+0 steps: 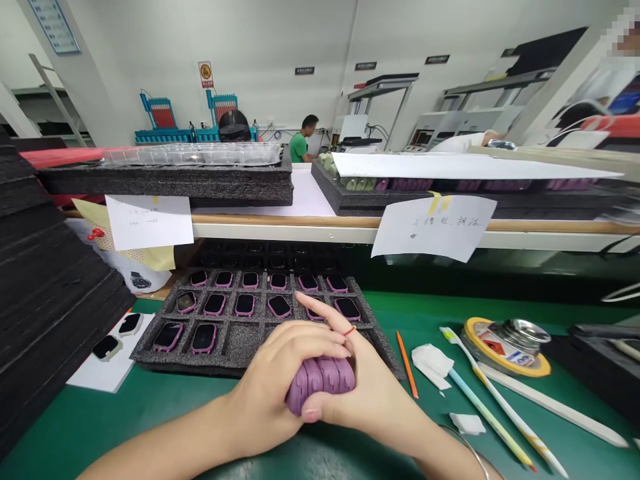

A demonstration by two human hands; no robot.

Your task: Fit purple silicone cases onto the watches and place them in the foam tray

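Observation:
My left hand (277, 373) and my right hand (357, 360) are closed together around a stack of purple watch cases (323, 381). The right index finger points up and away, with a thin red ring on it. The right thumb presses on the near end of the stack, and the left fingers wrap over its top. Just beyond my hands lies a black foam tray (240, 343) divided into compartments. Purple-framed smartwatches (215, 304) with dark screens sit in several of them; part of the tray is hidden behind my hands.
To the left, two pale watches (107, 347) lie on a white paper pad (100, 380) beside stacked black foam (55, 320). On the right are an orange stick (407, 363), tissue (433, 363), toothbrushes (505, 407) and a tape roll (510, 347). A shelf (280, 232) holding trays spans above; a person in green (300, 143) sits beyond.

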